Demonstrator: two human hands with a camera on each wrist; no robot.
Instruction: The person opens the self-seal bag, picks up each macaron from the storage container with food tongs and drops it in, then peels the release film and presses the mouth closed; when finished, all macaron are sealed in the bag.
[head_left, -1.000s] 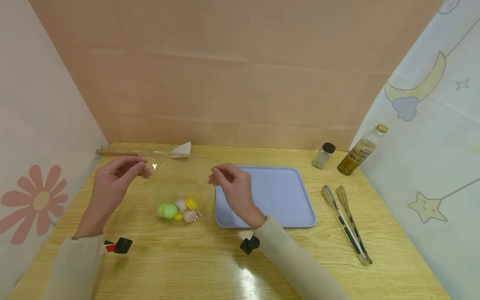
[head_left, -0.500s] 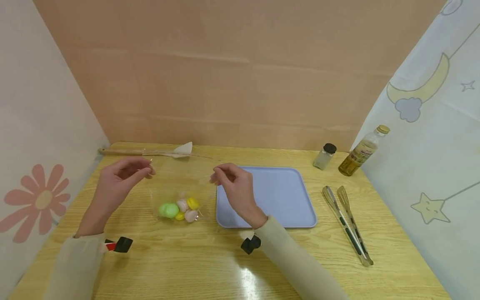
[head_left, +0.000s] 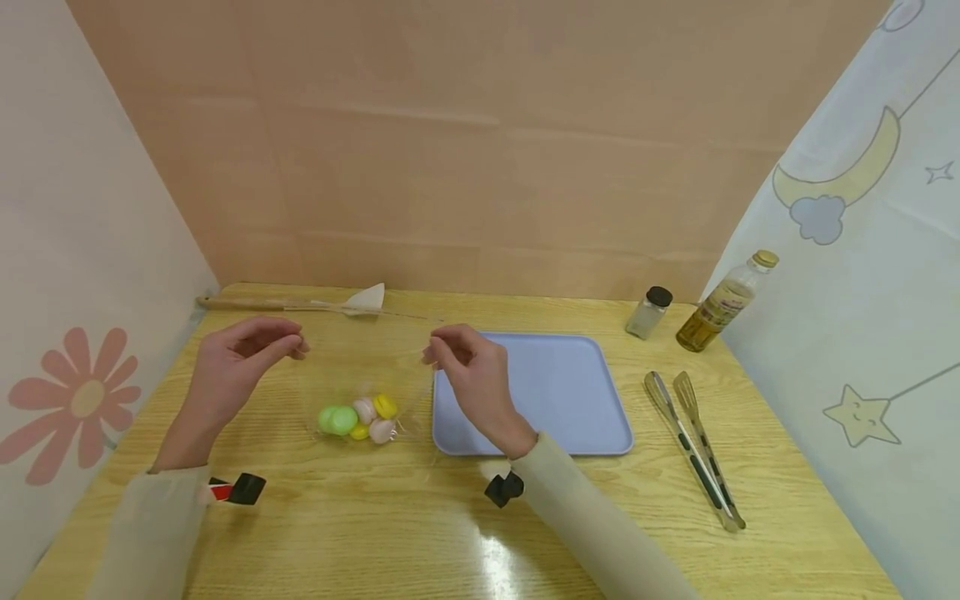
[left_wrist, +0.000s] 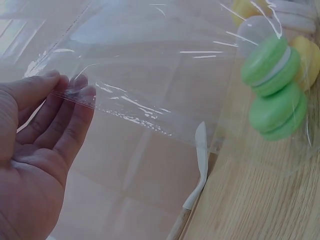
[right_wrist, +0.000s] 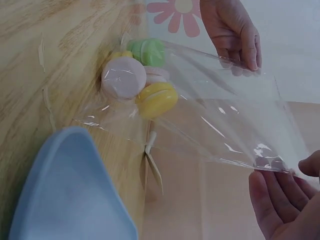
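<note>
Treat the clear bag [right_wrist: 220,112], at nine o'clock of the blue tray [head_left: 536,392], as likely light, limp and slippery around perhaps fragile macarons [head_left: 342,420], best held where pinched by left hand [head_left: 238,362] and right hand [head_left: 474,373], near its ten and two o'clock corners.

The bag [head_left: 367,362] spans the gap between your left hand [head_left: 247,354] at its upper left and your right hand [head_left: 472,367] at its upper right. Inside, the macarons [head_left: 364,409] lie bunched at the bottom, to the left of the tray [head_left: 543,400] on the tabletop [head_left: 375,533]. Behind the bag, near the back edge, you have the spatula [head_left: 300,305], handle to the left. Right of the tray lie the tongs [head_left: 701,471], joined end nearest you; behind them stand the jar [head_left: 647,318] and, just to its right, the bottle [head_left: 718,311].
</note>
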